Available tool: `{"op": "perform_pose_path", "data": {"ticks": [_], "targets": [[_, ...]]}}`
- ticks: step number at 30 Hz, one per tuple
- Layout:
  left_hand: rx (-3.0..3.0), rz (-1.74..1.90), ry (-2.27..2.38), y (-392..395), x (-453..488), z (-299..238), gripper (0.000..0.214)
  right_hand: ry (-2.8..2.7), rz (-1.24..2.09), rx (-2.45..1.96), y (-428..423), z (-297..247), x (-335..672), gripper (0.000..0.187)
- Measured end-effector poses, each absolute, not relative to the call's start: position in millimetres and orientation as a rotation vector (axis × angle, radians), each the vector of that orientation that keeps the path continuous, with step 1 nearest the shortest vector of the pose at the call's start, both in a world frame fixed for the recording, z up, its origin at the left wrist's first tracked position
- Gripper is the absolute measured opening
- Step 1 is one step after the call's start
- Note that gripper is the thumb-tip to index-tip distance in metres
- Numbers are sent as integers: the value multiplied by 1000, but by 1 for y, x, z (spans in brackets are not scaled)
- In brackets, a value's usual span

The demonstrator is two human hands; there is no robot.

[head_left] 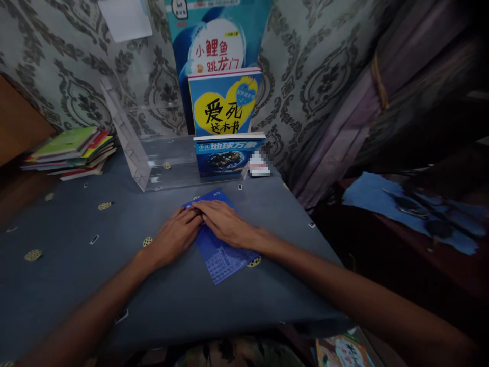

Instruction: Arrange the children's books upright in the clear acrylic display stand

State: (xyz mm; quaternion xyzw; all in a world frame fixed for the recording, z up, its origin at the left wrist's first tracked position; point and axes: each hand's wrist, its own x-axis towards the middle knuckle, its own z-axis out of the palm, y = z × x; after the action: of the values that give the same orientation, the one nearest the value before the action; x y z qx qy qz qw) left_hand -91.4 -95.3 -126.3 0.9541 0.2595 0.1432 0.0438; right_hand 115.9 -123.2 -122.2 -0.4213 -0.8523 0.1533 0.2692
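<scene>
Grip unclamped: left hand (177, 234) and right hand (226, 221) lie palm-down, touching, on the blue booklet (224, 261), so uneven pressure could skid it across the surface (76, 216).

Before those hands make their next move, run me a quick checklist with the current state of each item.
1. Both hands in view: ok. The left hand and right hand meet over the blue booklet.
2. Booklet resting on the table: ok.
3. Booklet cover fully visible: not ok. The hands hide some of its upper part.
4. Fingers gripping the booklet rather than just resting on it: cannot tell.
5. Three books standing in the clear rack: ok, one behind another.
6. Book stack at the far left squared up: not ok, its edges are uneven.
</scene>
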Motion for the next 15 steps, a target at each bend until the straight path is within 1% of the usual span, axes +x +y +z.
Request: {"op": "perform_pose_path", "data": {"ticks": [2,7,11,15], "targets": [[2914,469,792,-95,-92,-129,36,-2296,422,-1177,-111,-128,115,45],[2905,467,881,-94,-95,-133,38,-2250,338,-1489,-106,-134,136,45],[2872,403,1198,-90,-92,-123,38,-2238,231,-1571,-113,-135,146,44],[2793,194,1449,-81,-84,-104,37,-2248,196,-1608,-118,-135,143,43]]}}
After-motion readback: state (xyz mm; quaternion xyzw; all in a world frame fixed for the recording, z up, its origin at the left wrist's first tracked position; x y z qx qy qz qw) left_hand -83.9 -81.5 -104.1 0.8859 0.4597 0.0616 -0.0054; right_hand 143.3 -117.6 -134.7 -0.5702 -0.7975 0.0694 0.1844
